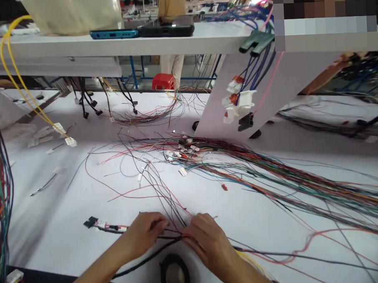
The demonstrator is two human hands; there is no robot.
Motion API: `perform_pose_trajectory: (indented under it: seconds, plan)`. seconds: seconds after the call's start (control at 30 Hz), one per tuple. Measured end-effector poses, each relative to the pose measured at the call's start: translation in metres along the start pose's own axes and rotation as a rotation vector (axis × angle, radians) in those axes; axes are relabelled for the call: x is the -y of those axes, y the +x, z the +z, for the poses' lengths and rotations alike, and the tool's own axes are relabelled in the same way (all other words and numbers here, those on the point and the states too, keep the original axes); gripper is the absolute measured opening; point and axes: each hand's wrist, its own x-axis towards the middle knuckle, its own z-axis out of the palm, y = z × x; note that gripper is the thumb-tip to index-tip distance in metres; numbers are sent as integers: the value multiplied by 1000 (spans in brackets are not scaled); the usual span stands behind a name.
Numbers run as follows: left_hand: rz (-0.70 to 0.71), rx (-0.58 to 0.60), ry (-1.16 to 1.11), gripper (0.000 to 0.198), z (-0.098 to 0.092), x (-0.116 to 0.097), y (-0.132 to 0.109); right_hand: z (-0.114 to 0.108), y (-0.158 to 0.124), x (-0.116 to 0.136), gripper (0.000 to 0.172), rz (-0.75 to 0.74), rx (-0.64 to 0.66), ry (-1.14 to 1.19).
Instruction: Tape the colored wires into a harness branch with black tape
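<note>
Near the front of the white table, both my hands are at a wiring harness of black and red wires [170,243]. My left hand [144,233] is closed, thumb and fingertips pinched at thin dark wires. Beside it my right hand [209,243] has its fingers curled over the bundle where several wires branch; its fingertips are partly hidden. A black connector [91,222] ends a short branch left of my left hand. Just below the bundle lies a roll of black tape [163,272]. Thin loose wires [166,194] run from my hands toward the table's middle.
A thick bundle of colored wires [272,175] spreads across the right, its connectors [183,150] in the middle. More wires [1,187] hang at the left edge. Two phones [115,33] lie on the raised shelf [172,44]; white connectors [240,101] dangle below it. A person [171,6] stands behind.
</note>
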Motion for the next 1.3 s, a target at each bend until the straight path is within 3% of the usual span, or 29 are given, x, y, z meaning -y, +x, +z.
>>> perform_pose_trajectory:
  seconds: [0.1, 0.17, 0.3, 0.47, 0.57, 0.67, 0.77, 0.87, 0.93, 1.0, 1.1, 1.2, 1.3]
  plan:
    - [-54, 207, -19, 30, 0, -6, 12, 2, -1, 2, 18, -74, -68, -17]
    - [-126, 278, -156, 23, 5, -6, 19, 2, -3, 2, 20, -101, -88, -16]
    - [-206, 188, -392, 21, 16, -2, 25, 3, -6, 1, 16, -105, -106, 12]
    - [-213, 169, -286, 22, 22, 1, 24, 4, -4, -3, 14, -74, -116, 59]
    - [-188, 1, -335, 17, 22, -1, 21, 5, -2, -5, 14, -31, -111, 114]
    - [-119, -192, -611, 21, 17, -5, 13, 8, -2, -9, 14, 59, -80, 202]
    - [-83, -226, -1007, 26, 7, -4, 0, 12, -2, -13, 13, 115, -66, 230]
    - [-119, -260, -1193, 23, -4, 3, -11, 14, -2, -15, 12, 125, -47, 223]
    - [-90, -425, -1302, 14, -11, 10, -18, 15, -2, -15, 12, 128, -36, 209]
    - [-45, -684, -1404, 6, -19, 18, -27, 16, -2, -15, 13, 127, -34, 194]
    - [-39, -936, -1437, 13, -30, 32, -43, 19, -1, -14, 16, 119, -34, 170]
    - [-45, -954, -1243, 17, -38, 46, -62, 15, 1, -15, 15, 122, -7, 158]
    - [-192, -742, -863, 27, -40, 57, -82, -3, 5, -13, 6, 151, 53, 145]
